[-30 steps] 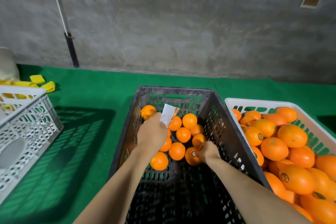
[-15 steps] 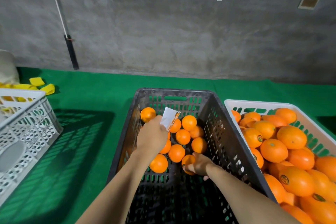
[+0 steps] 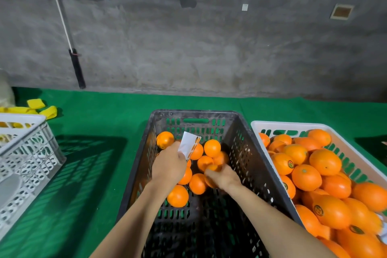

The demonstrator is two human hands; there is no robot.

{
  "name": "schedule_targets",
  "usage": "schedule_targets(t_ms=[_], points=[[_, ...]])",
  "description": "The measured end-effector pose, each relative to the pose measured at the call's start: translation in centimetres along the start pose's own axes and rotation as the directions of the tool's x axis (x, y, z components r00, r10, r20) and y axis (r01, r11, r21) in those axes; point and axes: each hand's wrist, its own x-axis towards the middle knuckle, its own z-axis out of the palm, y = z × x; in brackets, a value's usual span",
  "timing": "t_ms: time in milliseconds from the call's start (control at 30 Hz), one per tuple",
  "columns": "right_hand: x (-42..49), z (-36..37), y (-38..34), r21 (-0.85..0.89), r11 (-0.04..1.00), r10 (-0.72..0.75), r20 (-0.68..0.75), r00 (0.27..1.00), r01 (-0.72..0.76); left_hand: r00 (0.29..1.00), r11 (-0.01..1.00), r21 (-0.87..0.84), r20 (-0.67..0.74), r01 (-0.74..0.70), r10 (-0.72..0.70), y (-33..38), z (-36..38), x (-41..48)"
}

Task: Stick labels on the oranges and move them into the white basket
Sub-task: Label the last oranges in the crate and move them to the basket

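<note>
Oranges point(image 3: 212, 148) lay loose in the black crate point(image 3: 243, 153). Our right hand point(image 3: 223, 177) had its fingers curled over one, though we could not tell how firmly, while our left hand point(image 3: 168, 166) pinched the label sheet point(image 3: 188, 146). A loose hold might drop it short of the white basket point(image 3: 343, 153) on the right.
</note>
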Motion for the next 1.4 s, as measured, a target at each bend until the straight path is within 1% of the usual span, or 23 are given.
schedule_targets(t_ms=[100, 167, 200, 267, 300, 367, 467, 533, 600, 633, 700, 833, 967, 1033, 1067, 1100, 1133, 1167, 1200, 1233, 1267, 1300, 1400], points=[[-0.8, -1.8, -2.1, 0.258, 0.952, -0.126, -0.151, 0.98, 0.162, 1.0, 1.0, 0.012, -0.019, -0.015, 0.016, 0.1, 0.0, -0.1], [-1.5, -3.2, -3.2, 0.427, 0.869, -0.148, -0.255, 0.956, 0.249, 0.999, 1.0, 0.015, -0.027, -0.023, 0.023, 0.2, 0.0, -0.3], [-1.7, -4.1, -3.6, 0.562, 0.78, -0.128, -0.287, 0.949, 0.276, 0.999, 1.0, 0.011, -0.03, -0.026, 0.026, 0.2, 0.0, -0.4], [-1.7, -6.0, -4.2, 0.83, 0.49, -0.059, -0.274, 0.96, 0.267, 0.999, 1.0, -0.005, -0.033, -0.03, 0.03, 0.1, 0.1, -0.6], [-1.7, -7.0, -4.3, 0.909, 0.338, -0.034, -0.246, 0.969, 0.242, 0.999, 0.999, -0.011, -0.03, -0.034, 0.034, 0.0, 0.2, -0.7], [-1.6, -8.8, -4.0, 0.98, 0.101, -0.025, -0.169, 0.985, 0.171, 0.999, 0.999, -0.013, -0.026, -0.037, 0.037, 0.0, 0.3, -0.8], [-1.4, -10.7, -3.1, 0.961, -0.273, -0.073, -0.06, 0.996, 0.038, 0.999, 0.999, -0.016, -0.031, -0.036, 0.035, -0.1, 0.7, -0.6], [-1.3, -11.8, -2.5, 0.848, -0.529, -0.106, -0.014, 0.994, -0.044, 0.999, 0.999, -0.024, -0.029, -0.032, 0.031, 0.0, 0.8, -0.6], [-1.0, -12.7, -2.0, 0.689, -0.717, -0.128, 0.019, 0.992, -0.106, 0.999, 0.999, -0.03, -0.017, -0.035, 0.035, 0.2, 0.8, -0.6], [-0.8, -13.1, -1.7, 0.638, -0.759, -0.142, 0.032, 0.989, -0.13, 1.0, 0.999, -0.045, 0.004, -0.03, 0.03, 0.3, 0.8, -0.6], [-0.4, -13.6, -1.2, 0.613, -0.774, -0.168, 0.048, 0.985, -0.162, 0.999, 0.994, -0.113, 0.038, 0.0, 0.004, 0.3, 0.9, -0.4], [0.5, -14.1, -0.6, 0.548, -0.819, -0.156, 0.071, 0.985, -0.169, 0.985, 0.897, -0.409, 0.114, 0.169, -0.133, 0.4, 0.7, 0.6], [1.2, -14.4, -0.5, 0.64, -0.75, -0.138, 0.097, 0.986, -0.168, 0.947, 0.765, -0.561, 0.145, 0.318, -0.287, -0.1, 0.7, 1.2], [1.1, -14.0, -0.7, 0.745, -0.657, -0.111, 0.052, 0.992, -0.112, 0.946, 0.768, -0.557, 0.13, 0.317, -0.296, -0.3, 0.9, 1.4], [1.0, -13.7, -0.9, 0.831, -0.554, -0.093, 0.0, 0.996, -0.051, 0.95, 0.789, -0.532, 0.126, 0.308, -0.286, -0.4, 1.1, 1.4], [0.7, -13.1, -1.3, 0.92, -0.391, -0.095, -0.061, 0.994, 0.019, 0.954, 0.801, -0.52, 0.122, 0.296, -0.274, -0.6, 1.2, 1.4], [0.3, -12.4, -1.8, 0.98, -0.175, -0.119, -0.117, 0.986, 0.095, 0.958, 0.813, -0.508, 0.12, 0.284, -0.259, -0.5, 1.2, 1.3], [-0.1, -11.4, -2.3, 0.983, 0.064, -0.141, -0.161, 0.977, 0.171, 0.961, 0.814, -0.51, 0.127, 0.277, -0.248, -0.4, 1.2, 1.2], [-0.5, -10.4, -2.5, 0.923, 0.299, -0.158, -0.2, 0.967, 0.24, 0.965, 0.822, -0.505, 0.128, 0.264, -0.231, -0.1, 1.2, 0.9], [-0.6, -9.2, -2.6, 0.822, 0.49, -0.185, -0.226, 0.957, 0.289, 0.972, 0.836, -0.496, 0.123, 0.234, -0.199, 0.1, 1.2, 0.8], [-0.6, -8.1, -2.6, 0.719, 0.618, -0.221, -0.228, 0.948, 0.317, 0.98, 0.862, -0.466, 0.117, 0.198, -0.161, 0.4, 1.0, 0.5], [-0.6, -7.1, -2.5, 0.629, 0.701, -0.265, -0.207, 0.942, 0.335, 0.985, 0.88, -0.446, 0.123, 0.165, -0.123, 0.6, 0.6, 0.0], [-1.7, -6.1, -2.9, 0.423, 0.804, -0.441, -0.048, 0.896, 0.418, 0.986, 0.838, -0.533, 0.165, 0.117, -0.033, 0.8, -1.1, -1.6]])
